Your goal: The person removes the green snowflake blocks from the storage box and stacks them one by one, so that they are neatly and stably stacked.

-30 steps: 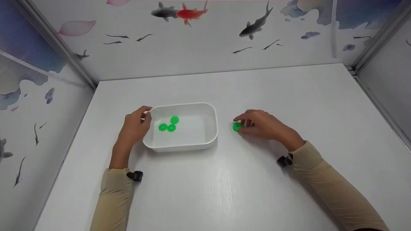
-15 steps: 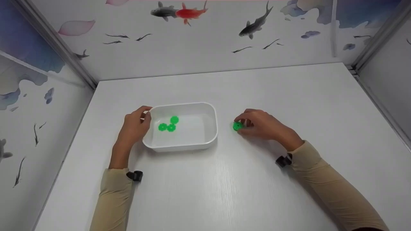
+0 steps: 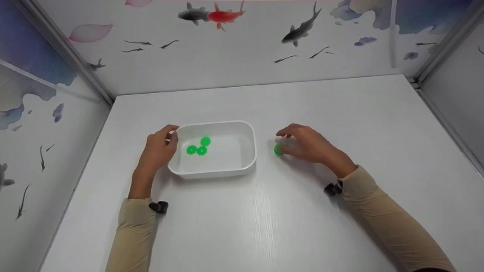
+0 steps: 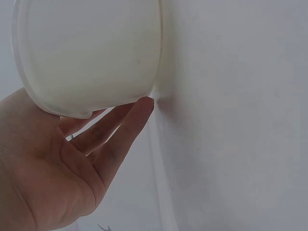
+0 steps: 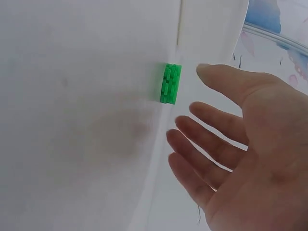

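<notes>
A white plastic box [image 3: 211,173] stands left of centre in the head view, with three green notched discs [image 3: 202,150] lying on its floor. My left hand [image 3: 160,149] holds the box's left end. In the left wrist view its fingers [image 4: 127,125] reach along the outer wall to the lower edge, while the thumb is hidden behind the rim. To the right of the box, a short stack of green discs [image 5: 171,84] sits on the table. Over it is my right hand [image 3: 308,143], its fingers spread; in the right wrist view the thumb and fingertips are apart from the stack.
The white tabletop [image 3: 242,223] extends around the box. A back wall [image 3: 249,56] with painted fish rises behind it, and printed panels close off both sides. Each wrist carries a small black camera mount [image 3: 160,207].
The right hand has let go of the green disc stack; its fingers have lifted and spread away from it. My left hand and the box have stayed in place.
</notes>
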A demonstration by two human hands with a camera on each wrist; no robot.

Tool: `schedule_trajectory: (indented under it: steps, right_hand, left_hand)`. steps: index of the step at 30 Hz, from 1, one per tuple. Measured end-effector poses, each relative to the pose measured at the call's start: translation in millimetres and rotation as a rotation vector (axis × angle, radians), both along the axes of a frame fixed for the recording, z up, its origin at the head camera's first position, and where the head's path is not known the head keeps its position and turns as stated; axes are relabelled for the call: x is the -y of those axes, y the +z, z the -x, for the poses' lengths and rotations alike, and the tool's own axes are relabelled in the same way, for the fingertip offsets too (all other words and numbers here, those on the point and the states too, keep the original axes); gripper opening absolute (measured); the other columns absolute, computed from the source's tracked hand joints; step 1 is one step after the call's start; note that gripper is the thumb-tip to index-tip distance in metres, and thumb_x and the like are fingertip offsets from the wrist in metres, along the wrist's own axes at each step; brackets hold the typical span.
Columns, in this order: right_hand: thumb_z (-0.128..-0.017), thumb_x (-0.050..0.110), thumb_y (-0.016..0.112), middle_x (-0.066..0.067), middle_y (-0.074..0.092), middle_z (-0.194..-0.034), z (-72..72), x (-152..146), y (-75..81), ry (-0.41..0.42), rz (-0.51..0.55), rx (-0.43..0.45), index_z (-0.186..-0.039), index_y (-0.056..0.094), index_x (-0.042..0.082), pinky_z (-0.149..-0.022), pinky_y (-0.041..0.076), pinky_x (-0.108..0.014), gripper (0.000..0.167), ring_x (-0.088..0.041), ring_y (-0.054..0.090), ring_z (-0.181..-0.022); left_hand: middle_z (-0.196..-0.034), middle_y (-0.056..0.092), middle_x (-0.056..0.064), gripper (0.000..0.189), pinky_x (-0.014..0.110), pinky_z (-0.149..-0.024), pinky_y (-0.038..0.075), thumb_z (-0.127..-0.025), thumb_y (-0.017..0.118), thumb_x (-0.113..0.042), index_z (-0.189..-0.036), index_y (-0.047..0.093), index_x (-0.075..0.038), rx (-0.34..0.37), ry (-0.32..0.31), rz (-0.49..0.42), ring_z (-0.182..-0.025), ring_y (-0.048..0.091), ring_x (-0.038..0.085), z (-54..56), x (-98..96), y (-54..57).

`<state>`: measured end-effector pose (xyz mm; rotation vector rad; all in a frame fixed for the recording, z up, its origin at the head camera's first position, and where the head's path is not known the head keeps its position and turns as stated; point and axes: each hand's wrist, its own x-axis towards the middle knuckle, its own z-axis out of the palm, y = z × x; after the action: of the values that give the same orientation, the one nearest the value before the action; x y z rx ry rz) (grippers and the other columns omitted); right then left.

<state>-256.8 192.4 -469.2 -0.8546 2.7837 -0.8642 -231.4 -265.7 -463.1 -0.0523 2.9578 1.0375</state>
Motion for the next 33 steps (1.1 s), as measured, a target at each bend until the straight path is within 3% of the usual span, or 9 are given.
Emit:
schedule_trajectory:
  steps: [5,13,27,33]
  right_hand:
    - [-0.103,0.033,0.076,-0.012,0.070,-0.142,-0.3,8.0,3.1,-0.040,0.113,-0.048,-0.144,0.066,0.007,-0.113,0.052,-0.055,0.050,-0.033,0.065,-0.131]
    - [-0.103,0.029,0.077,-0.013,0.071,-0.141,-2.0,25.7,6.6,-0.024,0.232,-0.126,-0.144,0.067,0.011,-0.112,0.054,-0.056,0.046,-0.030,0.066,-0.131]
    - [-0.102,0.025,0.077,-0.010,0.073,-0.139,-3.7,60.3,10.5,0.060,0.291,-0.164,-0.141,0.069,0.008,-0.112,0.056,-0.047,0.043,-0.025,0.068,-0.130]
    - [-0.103,0.024,0.077,-0.010,0.074,-0.135,-4.4,77.8,11.0,0.097,0.333,-0.164,-0.139,0.070,0.009,-0.110,0.056,-0.050,0.040,-0.025,0.070,-0.126]
  left_hand:
    - [-0.133,0.073,0.021,0.042,0.056,-0.099,0.060,-0.115,0.044,-0.030,-0.151,0.060,-0.014,-0.019,-0.013,0.000,-0.116,0.073,0.037,0.2,1.1,-0.3]
    - [-0.130,0.073,0.020,0.042,0.055,-0.098,0.060,-0.115,0.044,-0.030,-0.150,0.061,-0.015,-0.022,-0.014,-0.004,-0.114,0.073,0.036,-0.1,3.0,-1.9]
    - [-0.134,0.072,0.021,0.042,0.058,-0.102,0.059,-0.115,0.044,-0.030,-0.150,0.060,-0.014,-0.027,-0.021,-0.008,-0.118,0.073,0.038,2.4,3.3,-3.9]
    - [-0.135,0.072,0.021,0.042,0.057,-0.101,0.060,-0.115,0.044,-0.030,-0.150,0.060,-0.014,-0.025,-0.021,-0.015,-0.118,0.073,0.038,1.7,2.1,-3.5]
